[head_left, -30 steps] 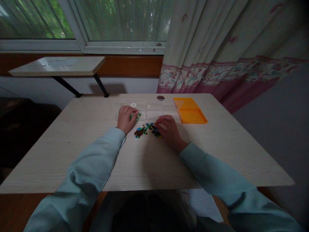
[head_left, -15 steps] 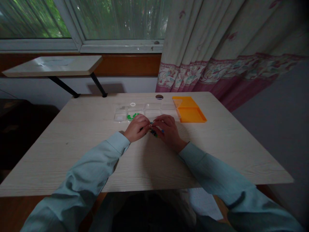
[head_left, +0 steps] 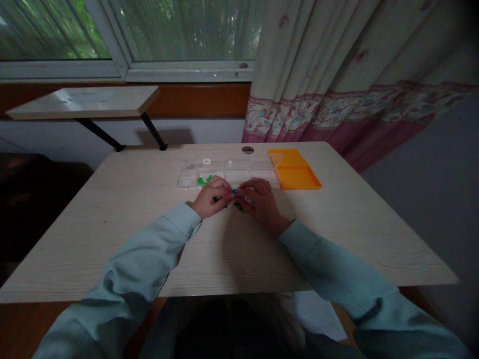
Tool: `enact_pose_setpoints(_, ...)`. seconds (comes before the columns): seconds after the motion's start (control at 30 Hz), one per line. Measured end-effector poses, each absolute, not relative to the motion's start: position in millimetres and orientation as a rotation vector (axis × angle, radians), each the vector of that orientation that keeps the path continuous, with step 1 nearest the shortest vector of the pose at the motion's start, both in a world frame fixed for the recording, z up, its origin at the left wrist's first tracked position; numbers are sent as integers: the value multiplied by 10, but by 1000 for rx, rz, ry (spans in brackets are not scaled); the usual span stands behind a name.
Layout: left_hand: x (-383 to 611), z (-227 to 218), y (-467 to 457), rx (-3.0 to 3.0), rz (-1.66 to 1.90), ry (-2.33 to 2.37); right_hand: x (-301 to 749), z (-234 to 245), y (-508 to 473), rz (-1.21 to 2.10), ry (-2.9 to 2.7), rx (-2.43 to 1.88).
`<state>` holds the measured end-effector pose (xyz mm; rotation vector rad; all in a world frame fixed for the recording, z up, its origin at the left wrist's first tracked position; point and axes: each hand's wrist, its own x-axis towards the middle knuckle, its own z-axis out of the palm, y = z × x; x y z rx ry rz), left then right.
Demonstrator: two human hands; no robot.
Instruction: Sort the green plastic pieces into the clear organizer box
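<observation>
My left hand (head_left: pixel 214 197) and my right hand (head_left: pixel 261 200) meet over the middle of the table, fingertips pinched together. Between them is a cluster of small coloured pieces (head_left: pixel 234 191), with blue, yellow and dark parts showing. Fingers cover much of the cluster, so its exact form cannot be made out. More dark and green bits (head_left: pixel 238 206) show just below the fingers. Right behind my hands lies a clear plastic compartment box (head_left: pixel 238 170). Small bright green pieces (head_left: pixel 205 180) are in one of its left compartments, close to my left knuckles.
An orange two-part tray (head_left: pixel 295 172) lies at the back right, against the clear box's right end. A round hole (head_left: pixel 247 149) is near the table's (head_left: pixel 149 249) back edge. At the back left stands a raised shelf (head_left: pixel 86 102) on black legs. A curtain (head_left: pixel 299 99) hangs behind.
My hands stay in nearly the same place. The fingers have shifted slightly around the cluster, and more of its blue and yellow parts shows now. Box and tray have not moved on the table.
</observation>
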<state>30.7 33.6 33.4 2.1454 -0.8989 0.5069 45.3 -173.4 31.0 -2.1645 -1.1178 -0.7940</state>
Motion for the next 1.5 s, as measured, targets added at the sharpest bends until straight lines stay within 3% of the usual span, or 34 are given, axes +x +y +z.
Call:
enact_pose_setpoints(0.37,315,361,329,2118,523,-848,473,300,-1741,-786,-1065,-2203)
enact_pose_setpoints(0.9,588,177,726,2393,1014,-273,485,185,-1720,-406,-1207,-2437)
enact_pose_setpoints(1.5,592,168,690,2409,988,-241,461,235,-1725,-426,-1083,-2457)
